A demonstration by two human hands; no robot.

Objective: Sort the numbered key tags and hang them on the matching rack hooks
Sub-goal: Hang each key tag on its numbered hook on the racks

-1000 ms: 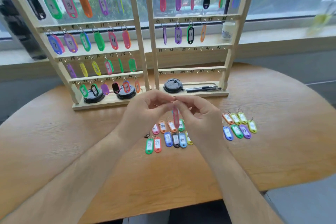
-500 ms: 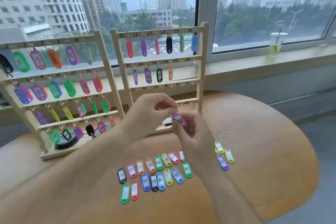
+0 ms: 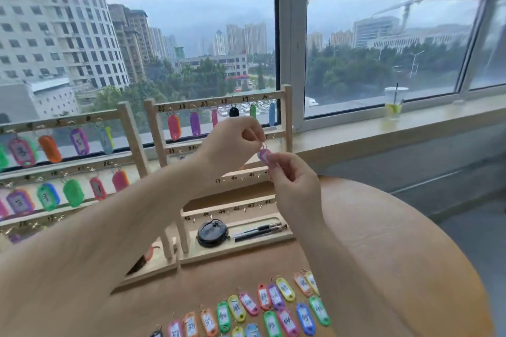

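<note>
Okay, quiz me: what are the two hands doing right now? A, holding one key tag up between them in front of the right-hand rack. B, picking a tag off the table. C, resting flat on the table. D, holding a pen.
A: the left hand pinches the ring and the right hand pinches the body of a pink key tag, raised in front of the right rack.

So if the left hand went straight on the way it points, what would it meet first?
Probably the second rail of the right rack, near its right post. The left hand pinches the ring of the pink tag in front of it; depth is unclear.
</note>
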